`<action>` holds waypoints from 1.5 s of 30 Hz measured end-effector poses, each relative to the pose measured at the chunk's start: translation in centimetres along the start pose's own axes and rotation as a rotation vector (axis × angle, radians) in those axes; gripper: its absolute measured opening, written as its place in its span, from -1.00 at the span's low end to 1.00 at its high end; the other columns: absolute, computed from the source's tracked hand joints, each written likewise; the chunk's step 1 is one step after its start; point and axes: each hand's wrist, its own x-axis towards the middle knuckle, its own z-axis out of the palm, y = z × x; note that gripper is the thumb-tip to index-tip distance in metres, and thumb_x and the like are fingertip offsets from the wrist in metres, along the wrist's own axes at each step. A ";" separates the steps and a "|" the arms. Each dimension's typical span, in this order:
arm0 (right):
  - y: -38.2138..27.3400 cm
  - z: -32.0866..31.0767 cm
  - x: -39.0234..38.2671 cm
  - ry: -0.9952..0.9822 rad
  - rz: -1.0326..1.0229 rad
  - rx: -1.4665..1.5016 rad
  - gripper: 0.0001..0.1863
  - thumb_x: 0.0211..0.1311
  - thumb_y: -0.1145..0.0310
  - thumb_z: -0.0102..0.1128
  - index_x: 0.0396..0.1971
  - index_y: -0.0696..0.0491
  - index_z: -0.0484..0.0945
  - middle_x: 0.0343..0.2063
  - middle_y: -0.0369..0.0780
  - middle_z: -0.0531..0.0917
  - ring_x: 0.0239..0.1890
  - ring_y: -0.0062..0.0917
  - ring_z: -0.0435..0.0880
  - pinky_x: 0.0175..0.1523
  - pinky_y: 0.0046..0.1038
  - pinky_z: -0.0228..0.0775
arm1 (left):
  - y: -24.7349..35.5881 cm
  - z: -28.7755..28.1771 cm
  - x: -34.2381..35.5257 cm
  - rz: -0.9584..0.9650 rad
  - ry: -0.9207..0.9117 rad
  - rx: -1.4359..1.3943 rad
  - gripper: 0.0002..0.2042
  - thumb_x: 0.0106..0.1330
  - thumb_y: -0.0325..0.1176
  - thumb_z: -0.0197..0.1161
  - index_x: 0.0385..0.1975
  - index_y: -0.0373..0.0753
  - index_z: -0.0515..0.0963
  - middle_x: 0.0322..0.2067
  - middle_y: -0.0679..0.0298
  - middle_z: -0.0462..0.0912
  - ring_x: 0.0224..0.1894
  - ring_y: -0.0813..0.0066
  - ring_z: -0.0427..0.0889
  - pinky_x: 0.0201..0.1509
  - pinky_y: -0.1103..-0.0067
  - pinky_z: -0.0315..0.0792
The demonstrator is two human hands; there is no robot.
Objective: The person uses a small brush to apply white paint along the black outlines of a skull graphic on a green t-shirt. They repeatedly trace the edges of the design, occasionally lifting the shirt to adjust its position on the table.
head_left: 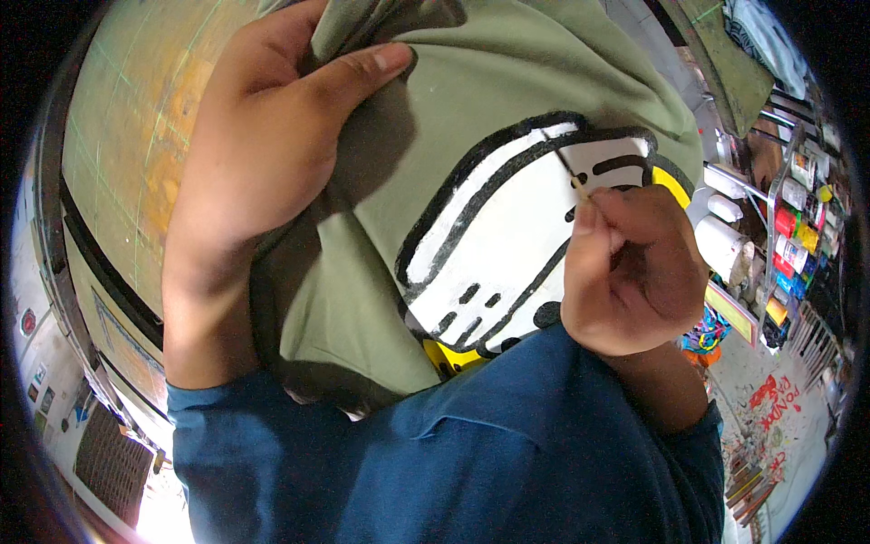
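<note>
An olive-green cloth (471,77) is spread out in front of me, folded and creased at its edges. It bears a painted white shape (494,245) with thick black outlines and yellow patches at its rim. My left hand (272,136) grips the cloth at the upper left, thumb on top and fingers hidden behind folds. My right hand (639,263) pinches a thin pale stick (581,189) with a dark narrow end, over the upper right of the white shape. Whether the stick is a fine brush, and whether its end touches the cloth, I cannot tell.
To the left stands a worn wooden board (136,109) with green lines. A rack (770,195) of paint bottles and jars is at the right. Below it, several thin sticks or brushes (748,490) lie near red-lettered white flooring. A folded light-blue cloth (766,41) hangs at the upper right.
</note>
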 end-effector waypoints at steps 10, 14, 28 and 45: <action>0.1 0.7 0.0 -0.017 -0.088 -0.087 -0.83 -0.10 0.64 0.23 -0.44 0.10 0.54 -0.65 -0.20 0.53 -0.66 -0.44 0.52 -0.57 -0.50 0.35 | -0.3 -1.0 0.3 -0.020 -0.086 0.042 -0.82 0.27 -0.41 0.24 -0.18 -0.29 0.57 -0.42 0.40 0.63 -0.47 0.73 0.51 -0.43 0.76 0.33; 0.1 0.7 0.0 -0.049 -0.107 -0.102 -0.82 -0.10 0.63 0.24 -0.44 0.09 0.53 -0.66 -0.21 0.52 -0.67 -0.42 0.51 -0.58 -0.48 0.34 | -0.1 -0.9 0.1 -0.015 -0.071 0.030 -0.82 0.27 -0.42 0.23 -0.17 -0.30 0.57 -0.40 0.39 0.64 -0.45 0.72 0.53 -0.40 0.76 0.35; 0.1 0.7 -0.2 -0.137 -0.140 -0.073 -0.75 -0.18 0.62 0.30 -0.42 0.07 0.51 -0.64 -0.22 0.54 -0.67 -0.39 0.51 -0.59 -0.44 0.33 | 0.1 -0.7 0.0 0.018 -0.079 0.062 -0.82 0.29 -0.41 0.20 -0.16 -0.32 0.56 -0.38 0.37 0.64 -0.43 0.71 0.55 -0.38 0.75 0.38; 0.3 0.3 -0.1 -0.209 -0.271 -0.016 -0.75 -0.07 0.72 0.24 -0.31 0.23 0.52 -0.59 -0.14 0.59 -0.61 -0.50 0.55 -0.57 -0.59 0.34 | -0.1 -1.1 0.2 0.015 -0.112 0.037 -0.83 0.29 -0.44 0.20 -0.16 -0.31 0.56 -0.35 0.34 0.66 -0.40 0.68 0.58 -0.34 0.73 0.44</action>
